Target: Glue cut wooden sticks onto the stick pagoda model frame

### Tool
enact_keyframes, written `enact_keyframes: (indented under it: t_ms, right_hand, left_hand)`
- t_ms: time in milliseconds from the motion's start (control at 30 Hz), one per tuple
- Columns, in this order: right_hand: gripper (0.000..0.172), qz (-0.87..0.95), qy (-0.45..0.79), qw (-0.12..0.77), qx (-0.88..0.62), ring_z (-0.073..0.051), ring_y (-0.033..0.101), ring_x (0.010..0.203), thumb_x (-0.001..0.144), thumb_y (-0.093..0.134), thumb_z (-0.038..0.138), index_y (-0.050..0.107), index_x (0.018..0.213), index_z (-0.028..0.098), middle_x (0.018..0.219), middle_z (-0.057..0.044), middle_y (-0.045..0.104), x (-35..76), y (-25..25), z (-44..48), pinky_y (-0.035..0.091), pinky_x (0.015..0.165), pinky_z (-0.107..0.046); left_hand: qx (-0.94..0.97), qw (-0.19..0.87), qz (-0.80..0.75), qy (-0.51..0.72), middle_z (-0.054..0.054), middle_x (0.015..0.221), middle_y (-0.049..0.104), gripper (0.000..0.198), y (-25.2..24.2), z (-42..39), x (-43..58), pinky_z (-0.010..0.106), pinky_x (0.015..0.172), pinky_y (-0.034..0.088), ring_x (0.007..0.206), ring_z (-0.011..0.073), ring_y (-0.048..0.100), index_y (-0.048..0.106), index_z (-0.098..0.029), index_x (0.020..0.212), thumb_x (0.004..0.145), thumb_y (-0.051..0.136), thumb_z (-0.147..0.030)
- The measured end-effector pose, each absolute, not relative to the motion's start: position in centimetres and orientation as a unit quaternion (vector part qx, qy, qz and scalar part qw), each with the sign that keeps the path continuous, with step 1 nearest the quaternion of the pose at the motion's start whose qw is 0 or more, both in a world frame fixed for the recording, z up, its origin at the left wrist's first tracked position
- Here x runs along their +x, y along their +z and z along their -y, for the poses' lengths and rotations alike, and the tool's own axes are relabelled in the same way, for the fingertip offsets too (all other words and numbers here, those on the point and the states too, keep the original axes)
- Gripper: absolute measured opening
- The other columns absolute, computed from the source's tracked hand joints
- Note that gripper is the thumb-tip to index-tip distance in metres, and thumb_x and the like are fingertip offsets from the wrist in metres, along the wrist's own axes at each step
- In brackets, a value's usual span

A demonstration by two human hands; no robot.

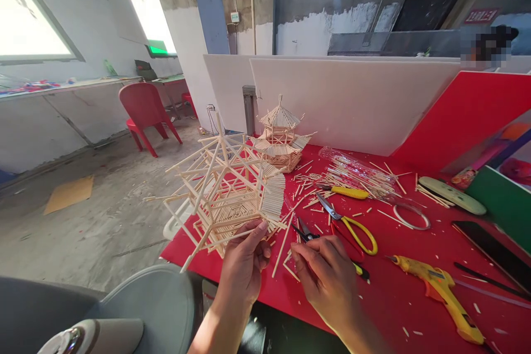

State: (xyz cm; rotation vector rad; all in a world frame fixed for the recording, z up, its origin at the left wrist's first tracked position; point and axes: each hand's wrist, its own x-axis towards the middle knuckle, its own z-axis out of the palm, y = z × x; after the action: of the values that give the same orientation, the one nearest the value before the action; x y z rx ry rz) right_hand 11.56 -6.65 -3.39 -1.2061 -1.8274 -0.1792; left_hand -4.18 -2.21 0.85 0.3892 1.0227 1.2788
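While our left hand (244, 260) pinches the lower edge of the stick frame (224, 188) between thumb and fingers, the frame hangs tilted over the left edge of the red table (398, 298). Its six-sided face turns toward us, and long pale spokes fan up and to the left from a middle knot. The sticks are thin, straight and dry-looking. Our right hand (327, 274) lies on the table with fingers close together beside a loose stick (283, 246); we cannot tell if it pinches one.
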Motion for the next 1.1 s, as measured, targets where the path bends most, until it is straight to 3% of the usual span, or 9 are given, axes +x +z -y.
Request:
enact_keyframes:
  t_ms: [1100]
  right_hand:
    - [0.016, 0.742, -0.066, 0.438, -0.503, -0.018, 0.054, 0.079, 0.092, 0.059, 0.017, 0.067, 0.107, 0.019, 0.084, -0.004, 0.062, 12.4, -3.71, 6.92, 0.046, 0.07, -0.031]
  left_hand:
    - [0.224, 0.642, -0.473, 0.561, 0.001, 0.059, 0.067, 0.032, 0.56, 1.89, -4.75, 0.015, 0.032, 0.031, 0.037, 0.0071, 0.052, 0.068, -0.013, 0.073, 0.055, 0.087, -0.031]
